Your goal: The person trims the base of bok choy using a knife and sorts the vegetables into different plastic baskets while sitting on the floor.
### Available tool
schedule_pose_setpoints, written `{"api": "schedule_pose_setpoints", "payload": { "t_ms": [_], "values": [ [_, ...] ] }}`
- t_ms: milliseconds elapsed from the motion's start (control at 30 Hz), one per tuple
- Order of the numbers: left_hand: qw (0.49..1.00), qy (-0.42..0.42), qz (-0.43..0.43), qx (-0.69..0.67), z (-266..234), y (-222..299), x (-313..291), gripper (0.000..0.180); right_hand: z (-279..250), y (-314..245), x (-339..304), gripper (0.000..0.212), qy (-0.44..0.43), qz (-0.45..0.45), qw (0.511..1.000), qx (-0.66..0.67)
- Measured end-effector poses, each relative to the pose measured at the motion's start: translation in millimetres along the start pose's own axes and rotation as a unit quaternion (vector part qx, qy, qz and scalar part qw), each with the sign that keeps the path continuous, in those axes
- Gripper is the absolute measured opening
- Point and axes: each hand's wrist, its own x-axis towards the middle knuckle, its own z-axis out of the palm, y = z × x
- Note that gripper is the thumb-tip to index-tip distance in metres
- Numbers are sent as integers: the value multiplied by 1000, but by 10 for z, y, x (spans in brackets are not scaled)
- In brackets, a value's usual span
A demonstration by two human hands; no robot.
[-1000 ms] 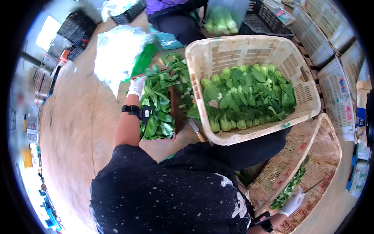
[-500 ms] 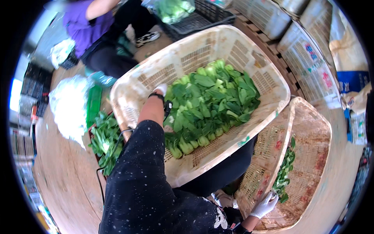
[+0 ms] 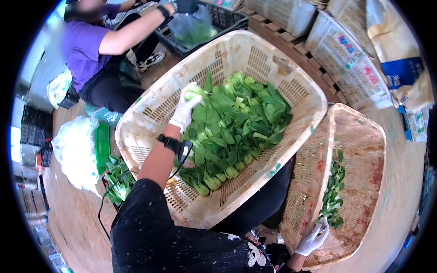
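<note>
A large off-white plastic crate (image 3: pixel 296 66) holds rows of green bok choy (image 3: pixel 236 123). My left hand (image 3: pixel 185 107), in a white glove, is closed round the pale base of a bok choy (image 3: pixel 195 92) at the crate's left side, its leaves lying toward the middle. My right hand (image 3: pixel 314 239), also white-gloved, is at the near end of a second, stained crate (image 3: pixel 364 182) to the right. Its fingers are bent together beside loose green leaves (image 3: pixel 333 193); what they grip, if anything, is too small to make out.
A person in a purple top (image 3: pixel 86 43) sits at the far left, hands over a black crate (image 3: pixel 227 22) with bagged greens. More bok choy (image 3: pixel 119 182) lies by a green crate (image 3: pixel 103 141) and clear plastic (image 3: pixel 75 152). Stacked white crates (image 3: pixel 339 54) stand on a pallet at far right.
My left hand has come up from the crate's left side and now holds a bok choy. My right hand stays by the second crate. The other person's arms have reached to the black crate.
</note>
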Motion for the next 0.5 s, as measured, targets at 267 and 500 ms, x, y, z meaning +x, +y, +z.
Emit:
{"api": "schedule_pose_setpoints", "payload": {
  "t_ms": [267,500],
  "values": [
    [838,-266,301,370,2334,538,-1344,59,55,-891,157,30,-53,-127,988,75],
    [816,-358,271,364,3417,214,-2139,58,-440,-1299,354,39,-26,-259,960,-106]
  ]
}}
